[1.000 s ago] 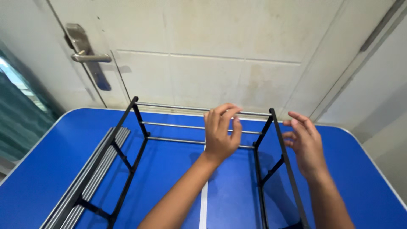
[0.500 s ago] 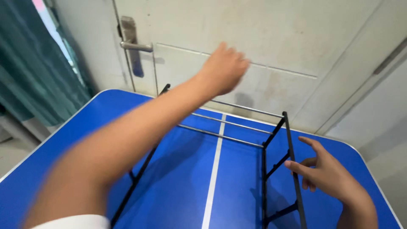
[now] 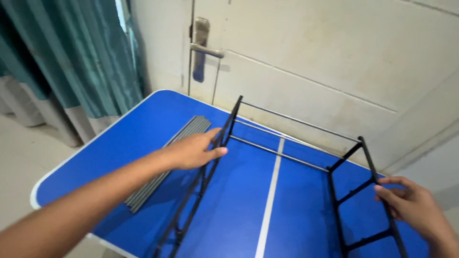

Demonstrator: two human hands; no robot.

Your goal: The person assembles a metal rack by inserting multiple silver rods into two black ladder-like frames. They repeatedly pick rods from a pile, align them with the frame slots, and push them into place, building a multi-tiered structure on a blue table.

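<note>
A black metal rack frame (image 3: 287, 155) stands on the blue table (image 3: 119, 143): two ladder-like side frames joined by thin cross rods at the far end. My left hand (image 3: 193, 150) reaches to the left side frame (image 3: 210, 165) with its fingers spread, touching the top rail and holding nothing. My right hand (image 3: 416, 210) is curled around the top rail of the right side frame (image 3: 351, 191). A bundle of several grey metal rods (image 3: 167, 162) lies flat on the table just left of my left hand.
A white line (image 3: 270, 200) runs down the middle of the table. Behind the table is a pale door with a metal handle (image 3: 205, 48). A teal curtain (image 3: 62, 57) hangs at the left, over a tiled floor (image 3: 19, 167).
My left arm has swung down from in front of the door to the rack's left side frame. The view has turned left, bringing the rod bundle back in sight. My right hand stays at the right frame.
</note>
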